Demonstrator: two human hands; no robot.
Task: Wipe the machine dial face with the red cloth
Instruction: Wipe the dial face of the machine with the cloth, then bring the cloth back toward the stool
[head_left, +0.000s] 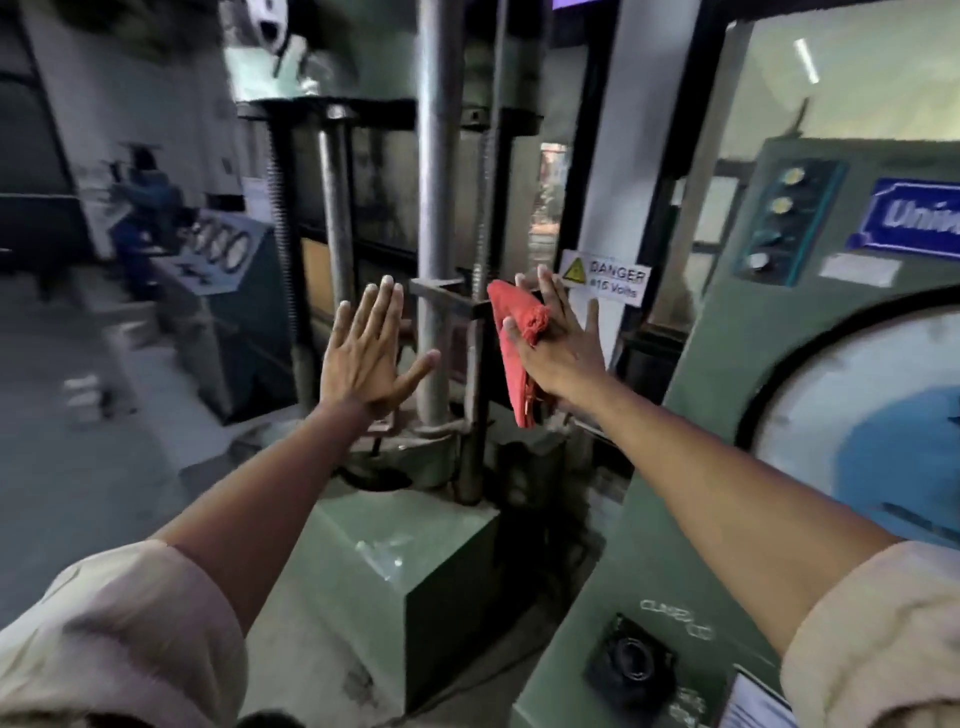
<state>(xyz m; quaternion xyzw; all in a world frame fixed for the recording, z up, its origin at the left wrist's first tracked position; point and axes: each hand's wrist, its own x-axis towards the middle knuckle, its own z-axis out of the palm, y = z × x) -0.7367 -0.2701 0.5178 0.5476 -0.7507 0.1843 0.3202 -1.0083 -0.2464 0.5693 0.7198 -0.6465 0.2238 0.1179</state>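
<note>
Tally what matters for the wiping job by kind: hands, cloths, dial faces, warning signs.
Hands: 2 (left hand, right hand)
Red cloth: 1
Dial face: 1
Danger sign: 1
Total: 5

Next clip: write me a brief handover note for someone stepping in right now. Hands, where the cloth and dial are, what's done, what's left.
Left hand: raised, open, fingers spread, holding nothing.
Right hand: raised, fingers extended, with the crumpled red cloth pinned against the palm by the thumb; its tail hangs down.
Large round white dial face: on the green machine cabinet, to the right of the right hand. The cloth is not touching it.
Done: cloth is in hand.
Left: bring the cloth rightward onto the dial face and wipe it. No sign in this view that wiping has started.
</note>
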